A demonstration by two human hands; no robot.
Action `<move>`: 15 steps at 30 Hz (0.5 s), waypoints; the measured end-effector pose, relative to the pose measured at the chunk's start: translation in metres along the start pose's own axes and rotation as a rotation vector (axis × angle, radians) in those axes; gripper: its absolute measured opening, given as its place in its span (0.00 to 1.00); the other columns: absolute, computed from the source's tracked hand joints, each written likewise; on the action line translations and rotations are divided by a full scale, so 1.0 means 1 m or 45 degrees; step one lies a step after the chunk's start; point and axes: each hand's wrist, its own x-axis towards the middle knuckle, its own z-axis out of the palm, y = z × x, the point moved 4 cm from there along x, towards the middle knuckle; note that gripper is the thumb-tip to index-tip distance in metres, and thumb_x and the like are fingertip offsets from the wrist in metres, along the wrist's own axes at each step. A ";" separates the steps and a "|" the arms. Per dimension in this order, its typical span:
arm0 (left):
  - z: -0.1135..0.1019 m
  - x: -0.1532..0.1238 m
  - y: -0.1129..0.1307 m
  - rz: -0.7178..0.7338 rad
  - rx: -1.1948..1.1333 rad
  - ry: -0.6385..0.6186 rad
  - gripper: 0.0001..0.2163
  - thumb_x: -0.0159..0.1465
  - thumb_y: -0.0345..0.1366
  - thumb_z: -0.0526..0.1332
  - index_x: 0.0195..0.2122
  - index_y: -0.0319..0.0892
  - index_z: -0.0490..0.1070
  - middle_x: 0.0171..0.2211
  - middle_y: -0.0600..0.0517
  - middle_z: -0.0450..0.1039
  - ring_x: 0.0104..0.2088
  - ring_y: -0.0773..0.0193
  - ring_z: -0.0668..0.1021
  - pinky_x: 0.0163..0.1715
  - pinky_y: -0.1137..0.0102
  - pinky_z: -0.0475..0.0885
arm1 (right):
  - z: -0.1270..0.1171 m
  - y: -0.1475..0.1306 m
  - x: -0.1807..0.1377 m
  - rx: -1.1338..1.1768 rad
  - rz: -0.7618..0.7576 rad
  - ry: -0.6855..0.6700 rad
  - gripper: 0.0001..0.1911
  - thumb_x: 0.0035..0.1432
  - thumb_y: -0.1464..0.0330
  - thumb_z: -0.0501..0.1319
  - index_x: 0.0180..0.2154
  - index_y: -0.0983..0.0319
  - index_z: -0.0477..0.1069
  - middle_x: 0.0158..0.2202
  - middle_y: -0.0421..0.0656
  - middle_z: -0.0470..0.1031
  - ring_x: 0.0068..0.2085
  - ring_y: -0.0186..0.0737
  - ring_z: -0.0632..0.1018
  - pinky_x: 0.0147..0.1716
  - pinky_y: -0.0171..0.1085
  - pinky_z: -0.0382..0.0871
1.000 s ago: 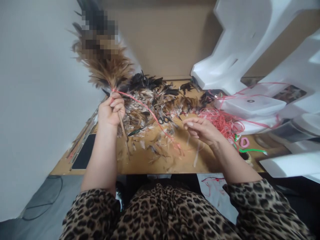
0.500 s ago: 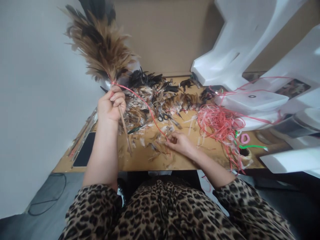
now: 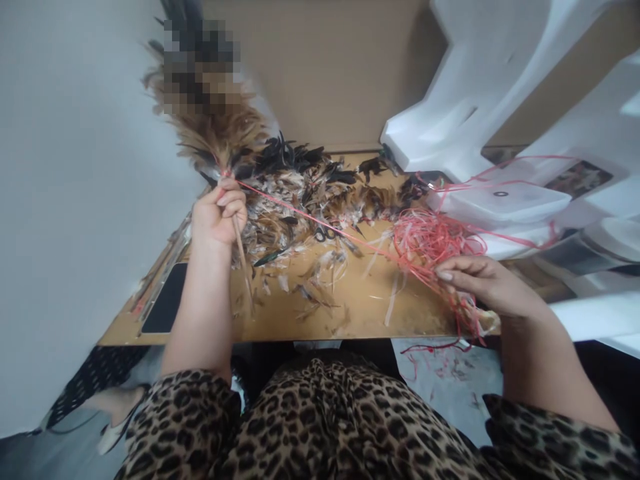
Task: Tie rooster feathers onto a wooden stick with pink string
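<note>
My left hand (image 3: 220, 210) is closed around the wooden stick of a feather duster (image 3: 225, 130), raised over the left part of the table. Brown and black feathers fan upward from the stick, and its bare end slants down below my fist. A pink-red plastic string (image 3: 310, 219) runs taut from the binding just above that fist toward the right. My right hand (image 3: 480, 280) pinches the string's far stretch, in front of a tangled heap of the same string (image 3: 430, 237). Exactly where the string ends at my fingers is hard to make out against the heap.
Loose feathers (image 3: 285, 193) cover the back of the table (image 3: 300, 317), with black-handled scissors (image 3: 325, 233) at their front edge. A dark flat object (image 3: 163, 300) lies at the left. White plastic containers (image 3: 520, 200) stand at the right. Another person's foot (image 3: 117, 417) shows at lower left.
My right hand has moved far right, pulling the slack, curved string into a straight line. My left hand with the duster has barely shifted. A foot has appeared at lower left.
</note>
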 end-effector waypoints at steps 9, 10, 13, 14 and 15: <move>-0.006 0.004 -0.010 -0.048 -0.035 -0.016 0.10 0.66 0.25 0.46 0.30 0.39 0.62 0.20 0.55 0.63 0.15 0.79 0.61 0.11 0.83 0.52 | 0.006 -0.013 -0.004 0.828 -0.397 0.418 0.24 0.39 0.51 0.65 0.16 0.59 0.55 0.21 0.39 0.52 0.30 0.41 0.66 0.33 0.45 0.64; -0.008 0.003 -0.010 -0.060 -0.047 -0.019 0.10 0.66 0.25 0.46 0.30 0.39 0.62 0.20 0.55 0.63 0.15 0.79 0.61 0.11 0.83 0.52 | 0.008 -0.017 -0.003 0.861 -0.412 0.490 0.23 0.41 0.51 0.63 0.17 0.58 0.54 0.21 0.38 0.49 0.30 0.42 0.66 0.35 0.46 0.65; -0.012 0.002 -0.012 -0.094 -0.093 -0.035 0.09 0.66 0.25 0.46 0.31 0.39 0.61 0.20 0.55 0.64 0.15 0.79 0.61 0.11 0.84 0.51 | 0.016 -0.030 -0.003 0.855 -0.450 0.657 0.17 0.49 0.51 0.57 0.21 0.55 0.58 0.21 0.38 0.44 0.29 0.43 0.63 0.37 0.48 0.64; -0.013 0.001 -0.013 -0.101 -0.099 -0.034 0.09 0.66 0.25 0.46 0.31 0.39 0.61 0.20 0.55 0.64 0.15 0.79 0.61 0.11 0.84 0.51 | 0.018 -0.035 -0.003 0.839 -0.469 0.694 0.16 0.52 0.52 0.56 0.22 0.54 0.59 0.21 0.37 0.43 0.27 0.43 0.60 0.35 0.47 0.63; -0.014 0.001 -0.014 -0.105 -0.102 -0.029 0.09 0.66 0.25 0.46 0.31 0.39 0.61 0.19 0.56 0.64 0.15 0.79 0.61 0.11 0.84 0.51 | 0.019 -0.038 -0.003 0.822 -0.484 0.720 0.15 0.53 0.53 0.54 0.22 0.54 0.59 0.20 0.37 0.41 0.24 0.41 0.57 0.32 0.45 0.62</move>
